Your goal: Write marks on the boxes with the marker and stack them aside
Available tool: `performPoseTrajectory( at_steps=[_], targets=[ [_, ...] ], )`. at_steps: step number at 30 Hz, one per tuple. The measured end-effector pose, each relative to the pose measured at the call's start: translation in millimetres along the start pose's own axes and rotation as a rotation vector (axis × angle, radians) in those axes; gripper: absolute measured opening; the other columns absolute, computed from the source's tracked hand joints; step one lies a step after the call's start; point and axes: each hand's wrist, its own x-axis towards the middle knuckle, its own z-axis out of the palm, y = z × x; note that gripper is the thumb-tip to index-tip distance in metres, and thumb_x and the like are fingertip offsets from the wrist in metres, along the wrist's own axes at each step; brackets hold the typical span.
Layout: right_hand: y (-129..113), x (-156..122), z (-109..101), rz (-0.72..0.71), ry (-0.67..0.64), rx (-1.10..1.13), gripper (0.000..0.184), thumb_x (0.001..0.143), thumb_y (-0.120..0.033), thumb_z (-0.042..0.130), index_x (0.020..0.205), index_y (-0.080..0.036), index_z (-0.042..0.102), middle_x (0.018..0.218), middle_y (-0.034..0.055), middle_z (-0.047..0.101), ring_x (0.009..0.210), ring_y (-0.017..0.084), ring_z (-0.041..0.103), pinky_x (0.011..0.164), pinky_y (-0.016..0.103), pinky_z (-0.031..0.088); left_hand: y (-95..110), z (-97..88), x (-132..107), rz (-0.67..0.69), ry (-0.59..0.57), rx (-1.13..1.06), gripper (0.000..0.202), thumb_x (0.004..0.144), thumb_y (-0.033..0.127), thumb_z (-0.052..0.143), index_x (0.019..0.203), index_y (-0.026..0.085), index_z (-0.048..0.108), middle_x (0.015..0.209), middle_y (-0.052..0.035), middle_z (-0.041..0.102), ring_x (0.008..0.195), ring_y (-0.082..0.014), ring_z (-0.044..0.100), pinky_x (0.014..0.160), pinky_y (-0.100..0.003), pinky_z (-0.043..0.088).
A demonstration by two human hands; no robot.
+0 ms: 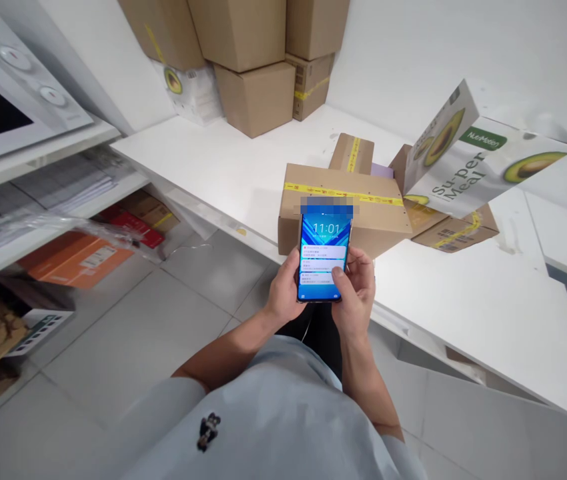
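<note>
A: Where is the slim black smartphone with a lit blue screen (323, 257)?

B: Between both hands. The left hand (281, 293) curls its fingers around one edge, and the right hand (358, 297) presses its thumb on the lower glass.

A: Any risk?

B: I think it may slip (only the edges are gripped) to the grey tiled floor (128, 340) below the fingers. A brown cardboard box with yellow tape (368, 217) stands just beyond the fingertips.

Taped cardboard box (343, 207) on white counter (463, 313), avocado-printed carton (468, 160) beside it, stacked boxes (258, 60) behind
</note>
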Motion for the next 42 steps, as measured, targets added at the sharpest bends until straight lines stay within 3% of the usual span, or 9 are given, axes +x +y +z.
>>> performPoseTrajectory(
  at_steps=[16,22,42],
  targets=[
    [-1.3,-7.8,3.7,-0.093,0.024,-0.095,0.037,0.087,-0.032,0.070,0.122,-0.028,0.059,0.115,0.0021,0.069,0.107,0.018,0.065,0.094,0.037,0.053,4.0,5.0,0.9,-0.026,0.051,0.021,0.030,0.094,0.043,0.054,0.095,0.019,0.071,0.097,-0.0044,0.080,0.121,-0.0283,0.069,0.107,-0.042,0.052],
    [-0.7,-6.8,2.3,-0.082,0.029,-0.104,0.038,0.087,-0.032,0.071,0.122,-0.027,0.059,0.116,0.0033,0.070,0.109,0.018,0.066,0.095,0.039,0.055,3.0,3.7,1.8,-0.045,0.028,0.002,0.030,0.092,0.043,0.057,0.099,0.017,0.071,0.109,-0.0068,0.079,0.125,-0.0300,0.066,0.109,-0.044,0.051],
    [3.2,-5.2,-2.0,-0.036,0.087,-0.077,0.035,0.085,-0.034,0.072,0.118,-0.027,0.062,0.112,0.0035,0.071,0.106,0.019,0.066,0.097,0.040,0.054,-1.4,2.6,0.9,0.017,-0.049,0.054,0.031,0.091,0.045,0.060,0.103,0.019,0.072,0.115,-0.0071,0.078,0.130,-0.0311,0.062,0.110,-0.046,0.050]
  ],
)
